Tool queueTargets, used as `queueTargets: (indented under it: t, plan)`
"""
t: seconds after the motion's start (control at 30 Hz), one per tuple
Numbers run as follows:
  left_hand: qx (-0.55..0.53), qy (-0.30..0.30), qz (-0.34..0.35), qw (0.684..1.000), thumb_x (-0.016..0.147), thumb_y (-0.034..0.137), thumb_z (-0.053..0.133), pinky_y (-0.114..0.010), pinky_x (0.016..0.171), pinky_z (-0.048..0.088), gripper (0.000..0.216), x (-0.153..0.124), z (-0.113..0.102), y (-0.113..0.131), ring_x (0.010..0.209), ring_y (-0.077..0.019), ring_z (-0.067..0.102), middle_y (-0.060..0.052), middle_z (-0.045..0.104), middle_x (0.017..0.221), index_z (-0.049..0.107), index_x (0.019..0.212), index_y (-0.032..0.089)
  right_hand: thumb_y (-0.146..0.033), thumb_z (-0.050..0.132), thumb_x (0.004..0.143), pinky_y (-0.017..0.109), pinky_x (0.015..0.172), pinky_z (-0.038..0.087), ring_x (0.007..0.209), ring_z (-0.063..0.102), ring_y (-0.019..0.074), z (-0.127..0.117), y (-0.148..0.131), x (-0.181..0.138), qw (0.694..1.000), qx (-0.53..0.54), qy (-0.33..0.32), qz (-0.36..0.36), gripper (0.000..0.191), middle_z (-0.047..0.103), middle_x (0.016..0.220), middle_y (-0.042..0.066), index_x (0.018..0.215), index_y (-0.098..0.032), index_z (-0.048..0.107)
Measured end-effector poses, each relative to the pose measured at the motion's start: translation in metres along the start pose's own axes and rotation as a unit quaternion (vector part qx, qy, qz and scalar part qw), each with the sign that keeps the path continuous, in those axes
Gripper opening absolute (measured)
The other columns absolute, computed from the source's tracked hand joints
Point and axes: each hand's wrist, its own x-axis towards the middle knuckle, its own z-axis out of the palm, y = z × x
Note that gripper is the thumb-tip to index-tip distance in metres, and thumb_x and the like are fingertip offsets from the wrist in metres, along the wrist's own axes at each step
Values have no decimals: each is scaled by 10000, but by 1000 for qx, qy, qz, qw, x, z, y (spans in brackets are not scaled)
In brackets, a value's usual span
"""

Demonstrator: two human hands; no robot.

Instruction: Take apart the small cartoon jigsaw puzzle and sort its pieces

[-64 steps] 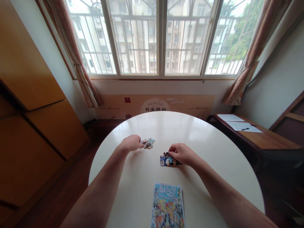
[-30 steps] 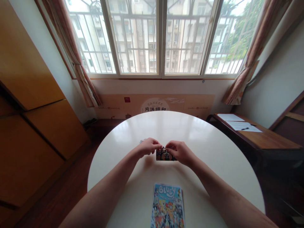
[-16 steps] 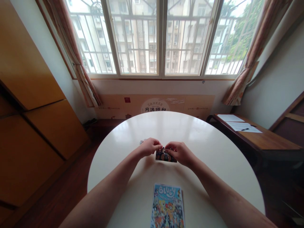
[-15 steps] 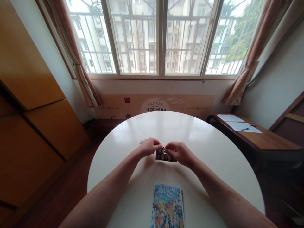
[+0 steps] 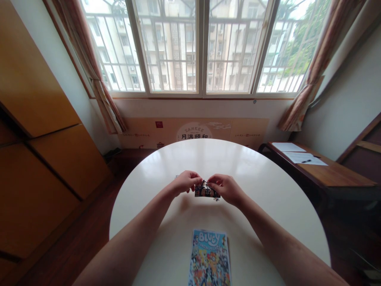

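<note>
A small joined section of jigsaw puzzle [image 5: 206, 192], dark with orange patches and a knobbed, uneven top edge, is held up between both hands over the table. My left hand [image 5: 188, 181] pinches its left side with thumb and fingers. On the upper right part, my right hand [image 5: 222, 185] has its fingers closed; whether a separate piece sits under them is hidden. A few loose puzzle pieces [image 5: 216, 199] show just below the section's right corner. Behind my left wrist, more small pieces [image 5: 176, 176] are partly covered.
The round white table [image 5: 143, 190] has a glossy top. A colourful "Bluey" booklet or card [image 5: 210, 258] lies near its front edge. At the right, a wooden side table [image 5: 345, 176] carries white papers [image 5: 303, 158] and a pen. An orange cabinet [image 5: 53, 167] stands at left.
Both hands have risen slightly with the puzzle section, which is tilted a little differently. Loose pieces below its right corner now show. The booklet has stayed in place.
</note>
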Motion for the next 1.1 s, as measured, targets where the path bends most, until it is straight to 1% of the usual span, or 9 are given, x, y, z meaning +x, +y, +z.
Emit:
queueTargets:
  t: [0.17, 0.27, 0.4, 0.5, 0.63, 0.73, 0.8, 0.93, 1.1]
  plan:
    - [-55, -31, -15, 998, 737, 421, 652, -208, 414, 340, 289, -1, -1, 0, 495, -100, 521, -15, 632, 671, 625, 789, 138, -330, 612, 843, 258, 702, 508, 760, 662, 161, 0, -3, -1, 1000, -10, -12, -8, 195, 736, 854, 45, 890, -181, 730]
    - [-58, -36, -12, 998, 740, 419, 644, -205, 411, 310, 294, -1, -1, -1, 486, -88, 505, -33, 662, 721, 629, 801, 132, -346, 609, 847, 258, 693, 509, 733, 661, 155, 0, -1, -1, 1000, -10, -22, -4, 208, 736, 846, 46, 895, -183, 729]
    - [-26, -6, -17, 1000, 741, 391, 641, -204, 406, 252, 267, 0, -3, -1, 478, -81, 465, -22, 640, 688, 648, 794, 129, -333, 604, 844, 265, 715, 512, 746, 668, 159, 0, 3, 0, 1000, -23, -11, -2, 200, 738, 853, 46, 894, -187, 732]
    - [-7, 18, -16, 1000, 741, 374, 641, -208, 415, 245, 247, 1, -4, -2, 487, -82, 449, -12, 616, 664, 667, 776, 131, -339, 602, 843, 272, 732, 513, 760, 672, 164, 0, 5, 1, 999, -35, -9, -4, 205, 740, 855, 48, 891, -191, 736]
    - [0, 60, 1, 998, 743, 331, 643, -216, 472, 343, 211, 4, -9, -6, 509, -90, 467, -9, 601, 635, 680, 752, 124, -341, 598, 840, 279, 755, 509, 775, 674, 166, 0, 5, 1, 999, -51, -10, -3, 207, 743, 861, 43, 891, -201, 741]
    - [10, 89, -4, 996, 759, 316, 635, -229, 504, 387, 207, 7, -17, -12, 514, -107, 495, -11, 594, 592, 688, 766, 116, -335, 595, 837, 280, 762, 506, 780, 675, 167, 0, 3, 0, 999, -53, -10, 3, 205, 743, 863, 43, 890, -202, 742]
    - [40, 114, -18, 992, 771, 312, 628, -235, 506, 390, 211, 8, -25, -16, 523, -123, 527, -23, 618, 596, 700, 787, 115, -332, 596, 834, 276, 751, 506, 773, 673, 166, -1, 2, 0, 999, -51, -12, 11, 203, 743, 859, 43, 887, -200, 740]
    - [152, 167, -47, 973, 789, 308, 617, -240, 537, 392, 205, 7, -42, -21, 589, -147, 586, -36, 675, 656, 729, 783, 137, -324, 588, 838, 267, 721, 503, 746, 666, 156, -1, 2, -1, 998, -56, -18, 26, 196, 742, 859, 36, 888, -202, 733]
    - [275, 190, -64, 940, 794, 280, 611, -239, 597, 398, 172, 6, -49, -23, 708, -163, 628, -33, 721, 771, 750, 800, 179, -326, 603, 837, 281, 777, 501, 791, 668, 162, -1, 6, 0, 997, -75, -20, 16, 189, 746, 887, 41, 897, -206, 736]
